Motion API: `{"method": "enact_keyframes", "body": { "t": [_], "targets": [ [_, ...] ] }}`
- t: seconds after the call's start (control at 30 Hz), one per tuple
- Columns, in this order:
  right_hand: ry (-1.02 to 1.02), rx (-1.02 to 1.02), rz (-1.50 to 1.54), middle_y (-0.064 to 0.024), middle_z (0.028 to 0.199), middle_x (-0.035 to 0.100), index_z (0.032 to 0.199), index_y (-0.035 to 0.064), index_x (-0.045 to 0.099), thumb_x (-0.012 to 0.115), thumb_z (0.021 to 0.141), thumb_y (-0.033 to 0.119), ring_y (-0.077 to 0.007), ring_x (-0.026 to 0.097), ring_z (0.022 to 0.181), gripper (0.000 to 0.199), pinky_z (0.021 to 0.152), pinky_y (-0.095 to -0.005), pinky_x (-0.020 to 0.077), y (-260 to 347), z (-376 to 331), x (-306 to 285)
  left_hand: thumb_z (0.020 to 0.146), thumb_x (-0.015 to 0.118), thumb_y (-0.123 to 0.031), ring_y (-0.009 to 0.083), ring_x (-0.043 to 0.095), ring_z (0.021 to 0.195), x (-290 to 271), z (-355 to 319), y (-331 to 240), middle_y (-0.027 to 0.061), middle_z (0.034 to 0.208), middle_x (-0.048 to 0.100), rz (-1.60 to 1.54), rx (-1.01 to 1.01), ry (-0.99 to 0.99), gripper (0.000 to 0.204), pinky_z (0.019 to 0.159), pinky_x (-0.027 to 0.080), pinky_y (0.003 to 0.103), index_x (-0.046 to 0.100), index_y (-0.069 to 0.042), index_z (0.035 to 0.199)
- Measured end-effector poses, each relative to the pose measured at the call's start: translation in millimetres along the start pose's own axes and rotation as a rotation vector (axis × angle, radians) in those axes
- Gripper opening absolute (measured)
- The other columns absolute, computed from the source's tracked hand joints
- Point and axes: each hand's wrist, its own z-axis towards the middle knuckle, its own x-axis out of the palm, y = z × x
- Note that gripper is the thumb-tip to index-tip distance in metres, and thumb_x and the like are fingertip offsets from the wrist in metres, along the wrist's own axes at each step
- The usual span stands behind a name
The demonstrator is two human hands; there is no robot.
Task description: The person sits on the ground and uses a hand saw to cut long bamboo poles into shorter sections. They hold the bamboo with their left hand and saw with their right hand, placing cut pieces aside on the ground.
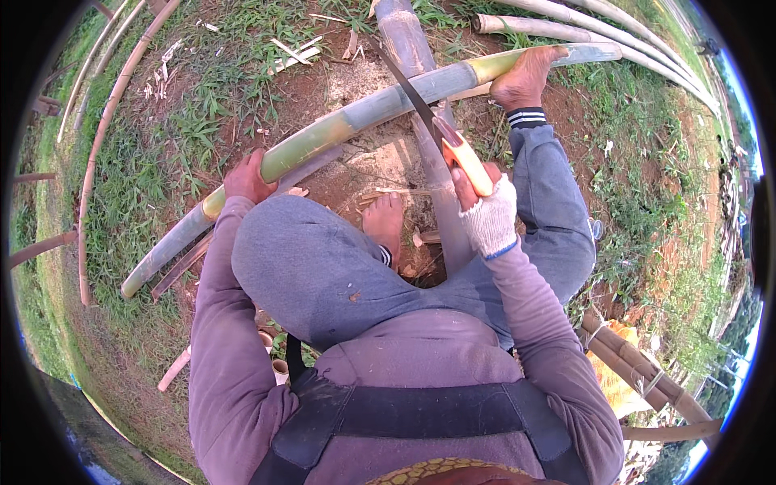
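Note:
A long green-grey bamboo pole (311, 139) lies slantwise before me, from the lower left up to the far right. My left hand (249, 176) is closed round it beside my bent knee. In my right hand (489, 206), which wears a white fingerless glove, is a handsaw with an orange handle (467, 162). Its dark blade (408, 87) lies across the pole, over a thicker bamboo log (436, 174) beneath. I cannot tell how deep the teeth sit. My bare right foot (524, 79) rests on the pole's far part.
Pale sawdust (364, 93) covers the soil around the log. More bamboo poles (558, 31) lie at the far right. A thin curved pole (113, 113) stands at the left. Tied bamboo pieces (634, 368) and an orange bag (614, 380) are at the lower right.

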Motion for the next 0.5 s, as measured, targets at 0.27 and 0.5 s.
{"method": "enact_keyframes", "body": {
  "t": [0.27,0.5],
  "targets": [
    [-0.053,0.143,0.249,-0.0116,0.074,0.07,0.099,0.002,0.072,0.076,0.098,0.021,-0.0318,0.069,0.061,0.02,0.057,-0.0419,0.0527,-14,-54,-21,0.076,0.088,-0.034,0.0396,0.071,0.113,0,-4,-3,0.0121,0.126,0.07,0.012,0.029,-0.013,0.072,0.095,0.058,0.051,0.056,-0.02,0.139],
    [0.035,0.08,0.167,-0.0216,0.076,0.069,0.098,0.0019,0.071,0.076,0.096,0.041,-0.0431,0.07,0.072,0.039,0.063,-0.0497,0.0535,-12,23,12,0.072,0.088,-0.031,0.0442,0.068,0.113,28,0,16,0.0193,0.125,0.067,-0.059,0.089,-0.044,0.083,0.093,0.057,0.056,0.051,-0.014,0.144]
  ]
}}
